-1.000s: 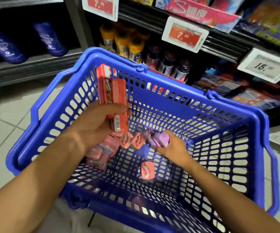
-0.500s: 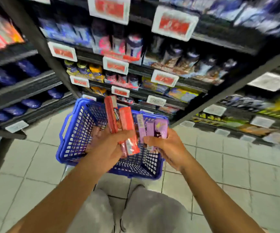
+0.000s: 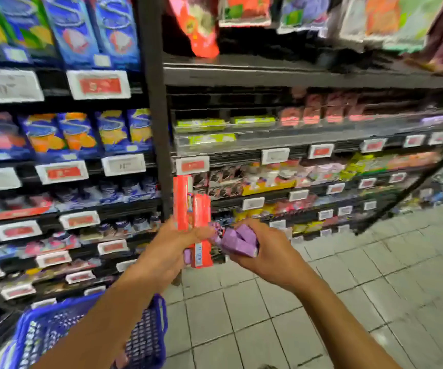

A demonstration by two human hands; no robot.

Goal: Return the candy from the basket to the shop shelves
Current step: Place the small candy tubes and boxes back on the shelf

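My left hand [image 3: 169, 251] grips several upright red candy packs [image 3: 192, 211] at chest height in front of the shelves. My right hand [image 3: 265, 251] holds a bunch of purple candy packs [image 3: 237, 241] right beside them, the two bundles touching. The blue plastic basket [image 3: 151, 339] sits on the floor at the lower left, partly hidden behind my left forearm. Straight ahead, a shelf [image 3: 268, 141] carries green, red and purple candy packs behind a clear front strip.
Black shelving with price tags [image 3: 99, 85] fills the left and centre, with a black upright post [image 3: 156, 115] between two bays. Blue snack bags [image 3: 82, 134] line the left bay. Grey tiled floor [image 3: 348, 302] opens to the right.
I have stood up from the basket, lifting both hands with the red and purple packs to shelf height. The view swung up from the basket to the shelves.
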